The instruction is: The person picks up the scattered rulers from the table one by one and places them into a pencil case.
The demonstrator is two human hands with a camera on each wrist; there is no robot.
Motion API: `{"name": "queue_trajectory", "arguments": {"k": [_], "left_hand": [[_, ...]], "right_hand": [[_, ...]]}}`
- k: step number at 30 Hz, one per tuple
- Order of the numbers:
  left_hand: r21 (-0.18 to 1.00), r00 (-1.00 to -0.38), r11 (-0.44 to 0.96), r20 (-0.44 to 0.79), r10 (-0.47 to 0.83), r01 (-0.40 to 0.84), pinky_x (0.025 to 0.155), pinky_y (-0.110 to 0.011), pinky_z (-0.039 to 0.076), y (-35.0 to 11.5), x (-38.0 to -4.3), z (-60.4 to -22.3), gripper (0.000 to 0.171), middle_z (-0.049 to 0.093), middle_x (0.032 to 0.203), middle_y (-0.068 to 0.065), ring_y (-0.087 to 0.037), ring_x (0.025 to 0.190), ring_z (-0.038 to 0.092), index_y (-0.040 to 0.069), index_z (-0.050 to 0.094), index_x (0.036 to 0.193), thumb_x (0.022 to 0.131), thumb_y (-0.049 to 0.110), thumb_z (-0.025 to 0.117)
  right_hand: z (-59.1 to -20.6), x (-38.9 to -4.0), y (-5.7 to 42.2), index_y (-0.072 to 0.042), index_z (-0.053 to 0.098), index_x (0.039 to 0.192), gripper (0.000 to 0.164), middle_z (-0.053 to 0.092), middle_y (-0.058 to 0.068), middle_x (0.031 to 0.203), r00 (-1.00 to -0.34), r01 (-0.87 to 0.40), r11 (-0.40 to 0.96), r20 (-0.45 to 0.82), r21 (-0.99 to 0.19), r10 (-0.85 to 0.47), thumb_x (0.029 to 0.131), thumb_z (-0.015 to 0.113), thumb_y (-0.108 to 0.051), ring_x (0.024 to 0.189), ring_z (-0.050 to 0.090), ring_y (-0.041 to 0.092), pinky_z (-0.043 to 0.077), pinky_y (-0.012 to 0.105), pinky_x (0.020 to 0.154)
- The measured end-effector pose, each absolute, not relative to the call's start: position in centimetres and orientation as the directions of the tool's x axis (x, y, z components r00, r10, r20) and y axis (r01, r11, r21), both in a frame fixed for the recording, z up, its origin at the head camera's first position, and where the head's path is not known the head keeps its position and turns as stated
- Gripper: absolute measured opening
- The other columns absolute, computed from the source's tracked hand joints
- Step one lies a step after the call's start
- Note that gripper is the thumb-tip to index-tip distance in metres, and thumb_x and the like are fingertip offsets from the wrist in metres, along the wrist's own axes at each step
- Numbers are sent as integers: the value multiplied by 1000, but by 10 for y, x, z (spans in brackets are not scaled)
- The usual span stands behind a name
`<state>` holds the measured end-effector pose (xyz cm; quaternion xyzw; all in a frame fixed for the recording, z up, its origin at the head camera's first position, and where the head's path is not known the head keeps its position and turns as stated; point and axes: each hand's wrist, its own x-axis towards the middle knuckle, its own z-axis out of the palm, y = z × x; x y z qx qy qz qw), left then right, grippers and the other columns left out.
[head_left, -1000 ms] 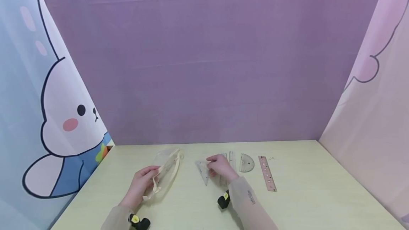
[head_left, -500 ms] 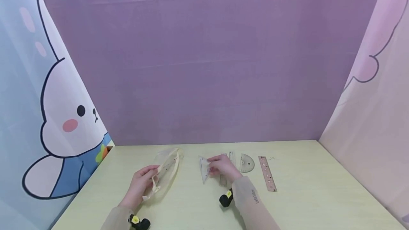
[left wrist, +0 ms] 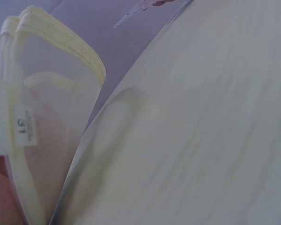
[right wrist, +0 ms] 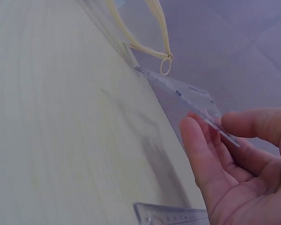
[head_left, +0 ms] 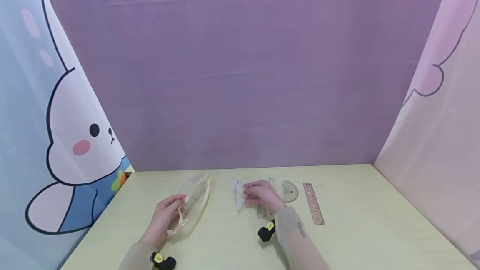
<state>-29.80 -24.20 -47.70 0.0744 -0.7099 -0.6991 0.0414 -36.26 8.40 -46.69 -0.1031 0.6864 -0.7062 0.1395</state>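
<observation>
My left hand [head_left: 166,216] grips the near side of a sheer, cream-edged mesh pouch [head_left: 195,199], whose mouth gapes toward the right. Something clear and marked shows inside the mesh. In the left wrist view the pouch [left wrist: 56,61] bears a small white label [left wrist: 25,125]. Right of it, my right hand [head_left: 262,195] pinches a clear plastic set square [head_left: 239,195] between thumb and fingers. The right wrist view has this set square [right wrist: 187,96] tilted above the table, its tip toward the pouch's cord loop [right wrist: 166,64].
Behind and below my right hand lie clear rulers [head_left: 261,212], partly hidden by it. Farther right are a clear protractor [head_left: 290,191] and a pink ruler with cut-out shapes [head_left: 313,204]. A purple backdrop [head_left: 255,95] rises at the table's far edge.
My right hand has shifted slightly right and turned the set square, which now stands steeper and looks narrower. The left hand and pouch have stayed in place.
</observation>
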Motion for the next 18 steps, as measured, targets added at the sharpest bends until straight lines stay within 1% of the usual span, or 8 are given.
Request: {"name": "queue_trajectory", "arguments": {"k": [3,5,11,14,18], "left_hand": [[999,-986,12,-43,-164,-45,71,-28,50,-242,-298,-477,32,63,100,-2,-15,82,59,-1,63,120,94,18,62],[999,-986,21,-34,-162,-38,71,-27,50,-242,-297,-477,31,63,102,-2,-15,82,59,-1,64,119,94,18,63],[999,-987,36,4,-162,-2,69,-27,51,-241,-295,-477,28,60,109,-6,-16,83,58,-1,67,113,92,19,64],[999,-986,34,7,-169,1,69,-27,51,-241,-295,-478,27,60,110,-8,-16,83,59,-1,67,111,91,18,64],[999,-984,51,-9,-176,-19,72,-29,51,-240,-297,-479,29,60,111,-8,-18,86,59,0,67,112,91,19,65]], "right_hand": [[-468,-364,86,16,52,125,38,59,29,117,-933,76,-76,-45,-994,-356,92,59,-2,87,64,22,54,35,83],[-469,-365,87,15,50,127,40,57,28,118,-928,96,-111,-49,-989,-368,93,59,-4,89,64,22,54,34,84],[-470,-368,86,17,47,129,48,60,20,108,-920,147,-161,-75,-976,-385,94,61,-13,86,64,19,54,32,82],[-469,-367,86,17,47,129,48,59,20,107,-917,158,-166,-83,-973,-389,95,60,-14,86,64,19,54,31,82],[-468,-366,87,17,47,130,48,60,17,103,-913,162,-176,-80,-971,-399,95,59,-14,85,63,19,54,31,82]]}}
